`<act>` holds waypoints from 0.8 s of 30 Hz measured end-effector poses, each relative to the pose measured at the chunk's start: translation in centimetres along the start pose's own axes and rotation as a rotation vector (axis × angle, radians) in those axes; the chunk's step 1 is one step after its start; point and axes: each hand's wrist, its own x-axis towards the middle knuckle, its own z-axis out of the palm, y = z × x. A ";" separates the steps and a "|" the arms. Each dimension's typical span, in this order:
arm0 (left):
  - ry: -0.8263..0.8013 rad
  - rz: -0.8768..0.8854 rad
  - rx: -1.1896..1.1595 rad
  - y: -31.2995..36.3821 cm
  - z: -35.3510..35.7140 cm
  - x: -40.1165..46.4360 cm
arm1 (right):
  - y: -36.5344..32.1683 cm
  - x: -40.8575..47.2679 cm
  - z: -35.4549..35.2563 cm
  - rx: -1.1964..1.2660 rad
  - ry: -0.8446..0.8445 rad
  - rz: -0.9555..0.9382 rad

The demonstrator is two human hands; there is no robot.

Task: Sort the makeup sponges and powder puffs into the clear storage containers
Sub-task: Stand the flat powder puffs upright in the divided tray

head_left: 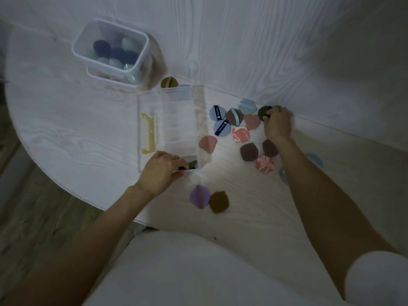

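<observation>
Both hands pinching: right hand dark green puff, left hand another.

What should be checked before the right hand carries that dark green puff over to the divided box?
1. Right hand grips the dark green puff: ok, fingers closed on its edge.
2. Divided box open: ok, lid is up.
3. Left hand steadies the box: ok, resting at its near end.
4. Near compartment free: not ok, a dark puff already sits there beside the left fingers.
5. Path over the loose puffs clear: cannot tell.
6. Tall container out of the way: ok, behind the box.
</observation>
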 end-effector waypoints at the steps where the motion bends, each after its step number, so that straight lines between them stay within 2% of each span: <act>1: -0.010 0.001 0.006 -0.1 -0.1 0.1 | -0.1 0.3 0.2 -0.014 0.011 0.022; 4: 0.000 0.007 0.008 -0.2 0.1 0.3 | -0.5 0.4 0.1 0.073 0.113 0.061; 9: 0.061 -0.006 0.104 0.1 0.4 -0.3 | -3.9 -5.9 -3.0 0.476 0.235 -0.026; 11: 0.069 -0.010 0.097 0.2 0.3 -0.7 | -6.0 -10.3 -4.1 0.659 0.136 -0.072; 14: 0.073 -0.015 0.059 0.3 0.1 -1.4 | -8.1 -15.8 -3.2 0.761 -0.064 -0.275; 18: 0.041 -0.003 0.062 0.1 -0.1 -2.1 | -9.4 -18.9 0.8 0.689 -0.171 -0.424; 22: 0.054 0.062 0.064 -0.2 -0.5 -2.6 | -10.4 -19.3 3.2 0.367 0.019 -0.580; 24: 0.071 0.096 0.071 -0.4 -0.7 -2.8 | -10.9 -19.1 3.8 0.233 0.063 -0.656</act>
